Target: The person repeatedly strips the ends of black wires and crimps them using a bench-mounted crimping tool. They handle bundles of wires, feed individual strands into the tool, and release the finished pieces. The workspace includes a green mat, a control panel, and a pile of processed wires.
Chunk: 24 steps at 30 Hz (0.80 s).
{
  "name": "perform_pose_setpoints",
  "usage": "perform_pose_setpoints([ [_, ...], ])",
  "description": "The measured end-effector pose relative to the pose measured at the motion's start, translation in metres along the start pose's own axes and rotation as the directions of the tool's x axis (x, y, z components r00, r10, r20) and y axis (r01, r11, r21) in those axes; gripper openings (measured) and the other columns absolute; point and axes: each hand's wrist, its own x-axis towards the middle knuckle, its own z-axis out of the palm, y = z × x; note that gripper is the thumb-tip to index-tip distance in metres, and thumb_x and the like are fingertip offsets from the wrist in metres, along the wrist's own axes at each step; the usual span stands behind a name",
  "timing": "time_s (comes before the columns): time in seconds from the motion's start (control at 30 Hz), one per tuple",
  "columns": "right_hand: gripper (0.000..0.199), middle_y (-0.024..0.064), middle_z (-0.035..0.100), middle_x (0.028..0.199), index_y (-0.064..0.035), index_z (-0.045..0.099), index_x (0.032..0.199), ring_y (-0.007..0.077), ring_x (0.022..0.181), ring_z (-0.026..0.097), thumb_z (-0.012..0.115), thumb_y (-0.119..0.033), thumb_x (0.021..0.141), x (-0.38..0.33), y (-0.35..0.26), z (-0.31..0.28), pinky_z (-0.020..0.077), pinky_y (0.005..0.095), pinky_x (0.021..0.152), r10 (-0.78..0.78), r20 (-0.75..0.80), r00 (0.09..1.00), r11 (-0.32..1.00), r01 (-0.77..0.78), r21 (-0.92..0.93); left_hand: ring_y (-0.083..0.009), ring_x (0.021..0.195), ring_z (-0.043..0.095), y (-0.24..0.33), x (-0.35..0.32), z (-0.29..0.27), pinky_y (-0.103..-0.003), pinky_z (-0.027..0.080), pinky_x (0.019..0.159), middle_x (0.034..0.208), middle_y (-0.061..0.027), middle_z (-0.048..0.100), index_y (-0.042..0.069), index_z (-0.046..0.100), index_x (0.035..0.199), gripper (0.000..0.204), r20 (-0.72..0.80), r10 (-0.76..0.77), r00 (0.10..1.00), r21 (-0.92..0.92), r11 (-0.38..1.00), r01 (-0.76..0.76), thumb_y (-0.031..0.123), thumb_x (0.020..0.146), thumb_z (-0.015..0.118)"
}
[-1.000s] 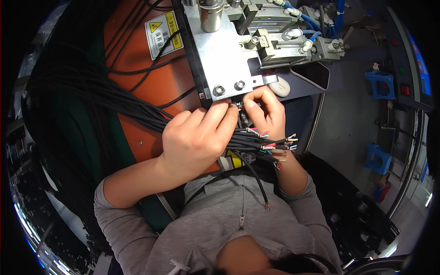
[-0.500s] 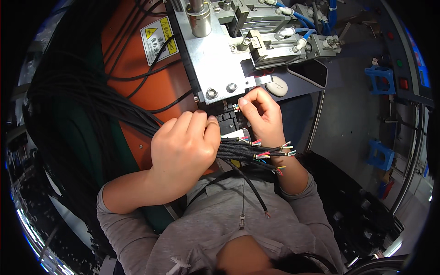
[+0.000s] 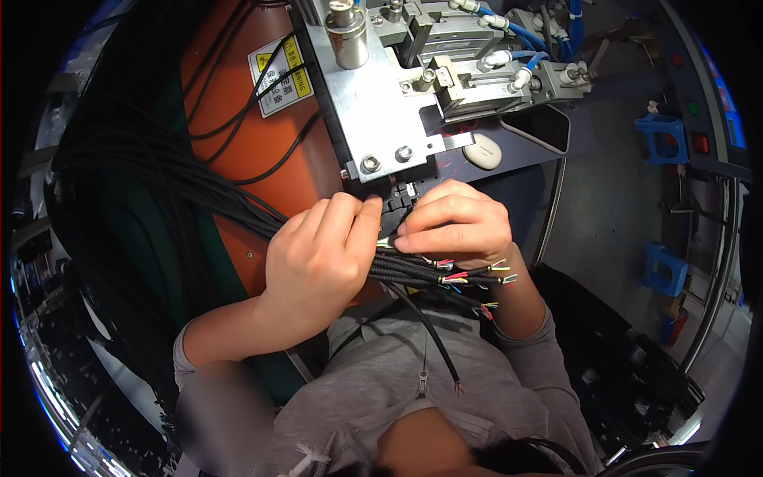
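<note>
My left hand (image 3: 318, 250) is closed around a bundle of black cables (image 3: 397, 266), whose stripped ends fan out to the right with red, white, yellow and green wires. Fingers bent together, my right hand (image 3: 461, 225) has its fingertips at the top of this bundle, close to the left thumb. What is pinched there is mostly hidden. Just beyond both hands sits a small black fixture (image 3: 397, 203), under the silver metal plate (image 3: 381, 119) of a machine. One loose cable (image 3: 429, 330) hangs below the bundle toward my grey top.
Cylinders with blue air hoses (image 3: 524, 36) stand at the back. A white rounded case (image 3: 482, 151) and a phone (image 3: 536, 127) lie to the right of the plate. More black cables (image 3: 159, 171) trail left across an orange surface (image 3: 230, 135). Blue stools (image 3: 661, 139) stand at far right.
My right hand has come back from the fixture to the bundle. The coloured wire end it held at the fixture no longer shows there. Cables on the orange surface have shifted; my left hand keeps its grip.
</note>
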Motion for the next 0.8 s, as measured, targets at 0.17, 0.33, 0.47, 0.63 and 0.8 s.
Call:
perform_pose_setpoints([
  [0.17, 0.024, 0.0089, 0.067, 0.082, -0.0023, 0.071, 0.087, 0.0226, 0.075, 0.064, 0.074, -0.007, 0.063, 0.000, -0.009, 0.003, 0.0497, 0.0312, 0.068, 0.042, -0.155, 0.987, 0.999, -0.045, -0.017, -0.0129, 0.070, 0.057, -0.005, 0.004, -0.004, -0.025, 0.044, 0.057, 0.083, -0.0033, 0.059, 0.002, 0.066, 0.095, 0.023, -0.027, 0.090, 0.996, -0.138, 0.986, -0.093, 0.007, 0.072, 0.064],
  [0.33, 0.018, 0.0093, 0.068, 0.080, -0.0001, 0.069, 0.083, 0.0202, 0.074, 0.063, 0.078, 0.001, 0.067, -0.010, -0.012, -0.002, 0.0485, 0.0295, 0.066, 0.194, -0.322, 0.927, 0.981, -0.180, 0.073, -0.0208, 0.072, 0.062, -0.010, 0.010, -0.005, -0.029, 0.046, 0.055, 0.105, -0.0163, 0.062, -0.002, 0.068, 0.099, 0.033, -0.376, 0.309, 0.874, -0.074, 0.930, -0.361, 0.015, 0.071, 0.072],
  [0.47, 0.018, 0.0098, 0.067, 0.077, -0.0003, 0.069, 0.080, 0.0198, 0.070, 0.063, 0.079, -0.001, 0.065, 0.006, -0.022, 0.002, 0.0482, 0.0285, 0.063, 0.224, -0.271, 0.936, 0.973, -0.229, 0.013, -0.0182, 0.063, 0.061, -0.006, 0.005, 0.000, -0.027, 0.046, 0.050, 0.090, -0.0120, 0.064, -0.003, 0.067, 0.101, 0.033, -0.255, 0.233, 0.938, -0.167, 0.945, -0.280, 0.009, 0.071, 0.073],
  [0.63, 0.026, 0.0116, 0.067, 0.082, 0.0018, 0.065, 0.089, 0.0185, 0.072, 0.065, 0.079, 0.001, 0.068, 0.010, -0.025, 0.031, 0.0504, 0.0289, 0.065, 0.355, -0.537, 0.765, 0.922, -0.190, 0.338, -0.0133, 0.057, 0.057, -0.008, 0.008, 0.002, -0.024, 0.041, 0.046, 0.072, -0.0058, 0.059, -0.002, 0.066, 0.096, 0.026, -0.258, 0.184, 0.948, -0.186, 0.954, -0.235, 0.012, 0.075, 0.069],
  [0.8, 0.030, 0.0142, 0.065, 0.088, 0.0040, 0.061, 0.096, 0.0187, 0.081, 0.064, 0.076, 0.007, 0.070, 0.011, -0.018, 0.017, 0.0513, 0.0295, 0.072, 0.156, -0.436, 0.886, 0.984, -0.103, 0.143, -0.0131, 0.055, 0.056, -0.008, 0.009, 0.007, -0.024, 0.040, 0.043, 0.067, -0.0037, 0.056, -0.001, 0.065, 0.090, 0.022, -0.358, 0.145, 0.922, -0.233, 0.943, -0.239, 0.009, 0.072, 0.072],
])
